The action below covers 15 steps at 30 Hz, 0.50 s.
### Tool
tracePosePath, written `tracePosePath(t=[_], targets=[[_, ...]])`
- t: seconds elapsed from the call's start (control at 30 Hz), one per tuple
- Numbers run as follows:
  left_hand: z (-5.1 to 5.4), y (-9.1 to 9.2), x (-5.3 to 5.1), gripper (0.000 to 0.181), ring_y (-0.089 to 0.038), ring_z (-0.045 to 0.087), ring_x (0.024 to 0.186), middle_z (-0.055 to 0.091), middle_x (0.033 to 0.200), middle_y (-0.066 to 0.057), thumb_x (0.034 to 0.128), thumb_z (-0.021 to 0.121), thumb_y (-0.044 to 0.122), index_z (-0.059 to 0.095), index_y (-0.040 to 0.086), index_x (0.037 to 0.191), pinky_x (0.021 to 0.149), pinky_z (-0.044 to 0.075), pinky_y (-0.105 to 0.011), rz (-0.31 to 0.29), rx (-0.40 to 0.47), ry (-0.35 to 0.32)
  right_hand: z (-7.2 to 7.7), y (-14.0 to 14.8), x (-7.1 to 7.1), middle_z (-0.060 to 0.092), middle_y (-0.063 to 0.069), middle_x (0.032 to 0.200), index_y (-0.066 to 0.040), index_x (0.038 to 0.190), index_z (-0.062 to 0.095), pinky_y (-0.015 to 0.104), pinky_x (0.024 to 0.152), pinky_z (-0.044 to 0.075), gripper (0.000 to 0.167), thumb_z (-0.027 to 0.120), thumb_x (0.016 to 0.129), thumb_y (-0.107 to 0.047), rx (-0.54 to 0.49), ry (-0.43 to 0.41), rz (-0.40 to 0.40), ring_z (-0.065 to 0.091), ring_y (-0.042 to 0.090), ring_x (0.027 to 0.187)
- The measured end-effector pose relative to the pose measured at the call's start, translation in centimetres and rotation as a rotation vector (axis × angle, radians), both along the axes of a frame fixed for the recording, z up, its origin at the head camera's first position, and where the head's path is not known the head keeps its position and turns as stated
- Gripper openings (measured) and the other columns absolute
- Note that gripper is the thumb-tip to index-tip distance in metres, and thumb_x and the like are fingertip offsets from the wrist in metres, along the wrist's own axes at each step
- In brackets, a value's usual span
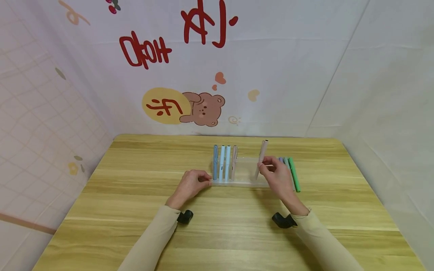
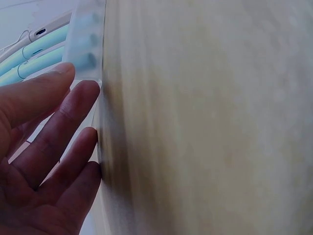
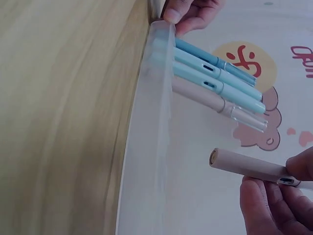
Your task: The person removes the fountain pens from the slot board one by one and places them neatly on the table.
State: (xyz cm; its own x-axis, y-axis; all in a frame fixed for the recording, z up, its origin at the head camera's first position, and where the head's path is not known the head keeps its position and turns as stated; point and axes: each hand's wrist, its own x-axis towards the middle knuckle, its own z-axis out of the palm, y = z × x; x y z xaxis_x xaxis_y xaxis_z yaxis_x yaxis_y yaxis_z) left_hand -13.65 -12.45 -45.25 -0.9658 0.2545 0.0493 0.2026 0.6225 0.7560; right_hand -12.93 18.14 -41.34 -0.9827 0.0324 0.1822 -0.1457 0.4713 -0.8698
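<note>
A frosted clear pen stand (image 1: 242, 184) sits on the table. At its left part stand a dark blue pen (image 1: 215, 162), two light blue pens (image 3: 210, 85) and a pinkish-beige pen (image 3: 200, 94), all upright. My left hand (image 1: 194, 183) pinches the stand's left end between thumb and forefinger, the other fingers loosely bent in the left wrist view. With thumb and fingertips my right hand (image 1: 276, 177) holds another pinkish-beige pen (image 3: 249, 165), slightly tilted, over the stand's right half. Its lower end looks apart from the stand in the right wrist view.
Right of the stand, partly behind my right hand, lie a green pen (image 1: 294, 175) and a few other pens (image 1: 286, 162). The wooden table (image 1: 223, 233) meets a printed white cloth (image 1: 278, 75) at the back and sides.
</note>
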Motion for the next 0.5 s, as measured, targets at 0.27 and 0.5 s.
tracePosePath(t=[0.27,0.5], targets=[[0.0,-0.1,0.1,0.008,-0.011,0.068,0.085,0.077,0.092,0.003,0.0886,0.083,0.01,0.081,0.01,0.096,0.084,0.055,-0.037,-0.005,0.001,0.008,0.5,1.6,0.7,0.07,0.021,0.114,0.003,0.119,0.069,0.016,0.074,0.054,0.028,0.065,0.102,-0.02,-0.047,-0.019,-0.015,0.072,0.015,0.095],[0.1,-0.1,0.0,0.008,-0.011,0.068,0.085,0.077,0.092,0.002,0.0884,0.083,0.011,0.081,0.01,0.096,0.084,0.055,-0.037,-0.006,0.004,0.01,0.8,3.0,1.0,0.071,0.021,0.114,0.004,0.122,0.069,0.015,0.076,0.054,0.032,0.063,0.103,-0.021,-0.025,-0.016,-0.037,0.066,-0.004,0.087]])
